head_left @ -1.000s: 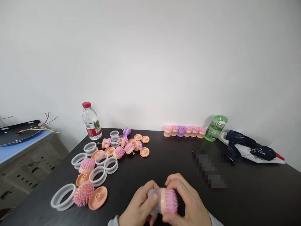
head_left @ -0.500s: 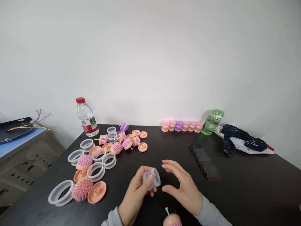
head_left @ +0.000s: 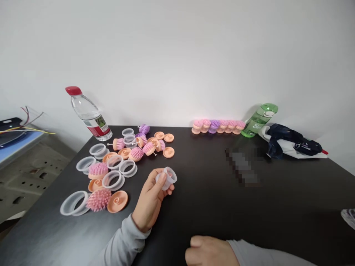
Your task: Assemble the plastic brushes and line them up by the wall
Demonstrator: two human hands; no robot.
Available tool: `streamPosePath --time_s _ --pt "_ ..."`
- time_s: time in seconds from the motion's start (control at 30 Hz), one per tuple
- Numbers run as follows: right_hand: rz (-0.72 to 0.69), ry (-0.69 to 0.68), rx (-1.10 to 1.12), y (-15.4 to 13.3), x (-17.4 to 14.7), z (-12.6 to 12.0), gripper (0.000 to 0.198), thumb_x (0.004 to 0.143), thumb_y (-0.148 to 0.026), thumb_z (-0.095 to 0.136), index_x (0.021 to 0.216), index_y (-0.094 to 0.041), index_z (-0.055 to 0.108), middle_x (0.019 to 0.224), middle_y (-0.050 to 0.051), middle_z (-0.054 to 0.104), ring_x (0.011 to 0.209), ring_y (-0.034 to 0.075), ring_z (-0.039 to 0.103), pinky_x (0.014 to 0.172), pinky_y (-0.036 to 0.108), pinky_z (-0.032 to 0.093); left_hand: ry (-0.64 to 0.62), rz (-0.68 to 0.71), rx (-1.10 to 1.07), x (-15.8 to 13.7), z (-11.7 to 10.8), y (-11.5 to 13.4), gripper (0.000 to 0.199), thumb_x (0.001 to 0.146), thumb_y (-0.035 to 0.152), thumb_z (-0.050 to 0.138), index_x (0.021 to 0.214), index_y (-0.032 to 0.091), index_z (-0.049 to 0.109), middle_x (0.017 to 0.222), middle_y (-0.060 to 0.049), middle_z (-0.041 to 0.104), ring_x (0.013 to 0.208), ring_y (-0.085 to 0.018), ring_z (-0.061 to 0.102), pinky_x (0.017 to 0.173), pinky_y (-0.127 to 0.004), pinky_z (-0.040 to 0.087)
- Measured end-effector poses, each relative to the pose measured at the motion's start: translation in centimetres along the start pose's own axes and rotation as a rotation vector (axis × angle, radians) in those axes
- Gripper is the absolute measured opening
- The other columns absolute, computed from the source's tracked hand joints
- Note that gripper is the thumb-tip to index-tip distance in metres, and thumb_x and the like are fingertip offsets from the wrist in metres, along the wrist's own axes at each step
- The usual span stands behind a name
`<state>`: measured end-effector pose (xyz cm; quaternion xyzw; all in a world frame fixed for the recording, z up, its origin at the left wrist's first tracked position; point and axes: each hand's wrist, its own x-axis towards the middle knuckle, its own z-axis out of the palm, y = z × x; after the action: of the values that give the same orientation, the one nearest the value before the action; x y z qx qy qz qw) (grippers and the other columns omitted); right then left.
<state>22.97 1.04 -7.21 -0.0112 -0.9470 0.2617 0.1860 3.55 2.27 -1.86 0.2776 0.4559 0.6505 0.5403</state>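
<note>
My left hand is closed around a translucent plastic ring, spool-shaped with flared rims, its thumb pressed on the side. It is raised above the black table with the ring's opening tilted up. My right hand is low at the bottom edge, fingers curled; whatever they hold is hidden. Left of my left hand lie loose parts: pink bristle brush heads, orange discs with a central boss, and more translucent rings. Some brush heads, such as a pink one, have a white stem sticking out.
Against the wall stands a row of assembled brushes, pink and one purple. A red-capped water bottle is at back left, a green bottle at back right beside a dark cloth bundle. A blurred-out dark object lies on the right.
My right hand has moved down and curled, away from the ring. The brush head with a stem seen near the bottom edge no longer shows. My left hand keeps the ring. The view has tilted down.
</note>
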Motion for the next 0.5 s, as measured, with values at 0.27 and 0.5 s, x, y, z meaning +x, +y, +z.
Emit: streamPosePath --time_s 0.27,0.5 --pt "0.007 -0.107 0.463 3.2 2.2 -5.8 0.051 0.084 -0.071 0.054 0.078 -0.026 0.077 0.079 0.005 0.071 0.077 0.018 0.064 0.077 0.031 0.053 -0.123 0.015 0.103 -0.1 0.0 -0.4 0.031 0.084 0.045 0.066 0.096 0.017 0.06 0.085 -0.002 0.065 0.065 -0.012 0.058 0.059 -0.025 0.046" --pt "0.175 -0.168 0.602 4.3 2.4 -5.7 0.034 0.074 -0.048 0.077 0.097 -0.023 0.078 0.092 0.004 0.073 0.076 0.016 0.064 0.075 0.03 0.057 -0.191 0.243 0.402 0.8 -0.3 -0.7 0.03 0.077 0.04 0.074 0.093 0.017 0.063 0.069 0.003 0.064 0.059 -0.012 0.057 0.057 -0.024 0.043"
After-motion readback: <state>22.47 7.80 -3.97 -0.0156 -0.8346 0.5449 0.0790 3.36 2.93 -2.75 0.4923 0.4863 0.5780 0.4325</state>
